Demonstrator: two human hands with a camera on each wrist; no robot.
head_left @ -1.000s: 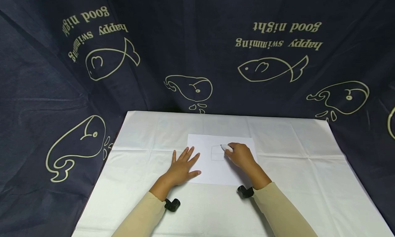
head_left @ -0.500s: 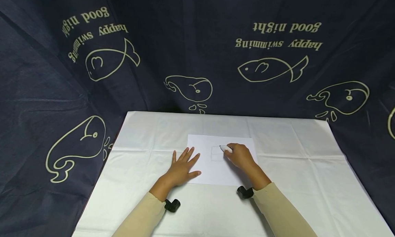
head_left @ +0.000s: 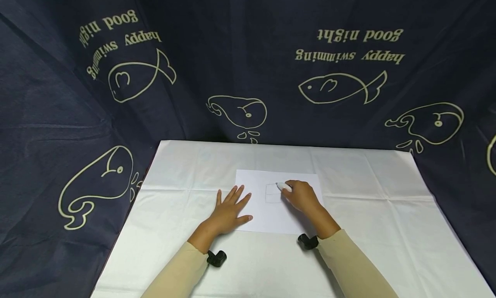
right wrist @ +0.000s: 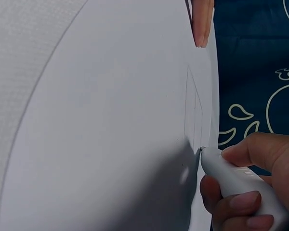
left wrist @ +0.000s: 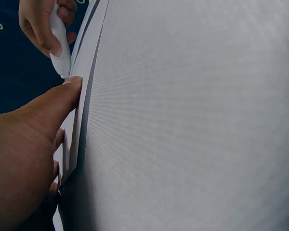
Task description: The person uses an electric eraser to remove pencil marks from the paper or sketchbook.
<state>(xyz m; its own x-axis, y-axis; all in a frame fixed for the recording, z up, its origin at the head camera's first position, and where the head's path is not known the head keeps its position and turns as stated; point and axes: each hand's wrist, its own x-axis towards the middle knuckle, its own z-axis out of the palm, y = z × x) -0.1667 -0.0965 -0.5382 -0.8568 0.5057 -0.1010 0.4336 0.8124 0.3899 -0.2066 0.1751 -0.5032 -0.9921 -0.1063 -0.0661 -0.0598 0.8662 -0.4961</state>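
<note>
A sheet of white paper (head_left: 263, 220) lies on the white cloth. My left hand (head_left: 225, 214) rests on its left side, palm down with the fingers spread. In my right hand (head_left: 304, 197) I grip a thick white pen (head_left: 284, 186), its body wrapped by curled fingers and thumb. Its narrow dark tip meets the paper at the top line of a faint drawing (head_left: 273, 194), a box split by a crossing line. The right wrist view shows the pen (right wrist: 236, 180) slanting down to those thin lines (right wrist: 194, 115), with the hand's shadow over part of the sheet.
The white cloth (head_left: 186, 164) covers the table all round the paper, with fold creases across it. Behind and to the left hangs a dark blue curtain (head_left: 248, 65) printed with fish and whales. Small black devices (head_left: 216, 259) sit at both wrists.
The pen tip has shifted very slightly left along the top line of the drawing. My left hand and the paper have stayed in place.
</note>
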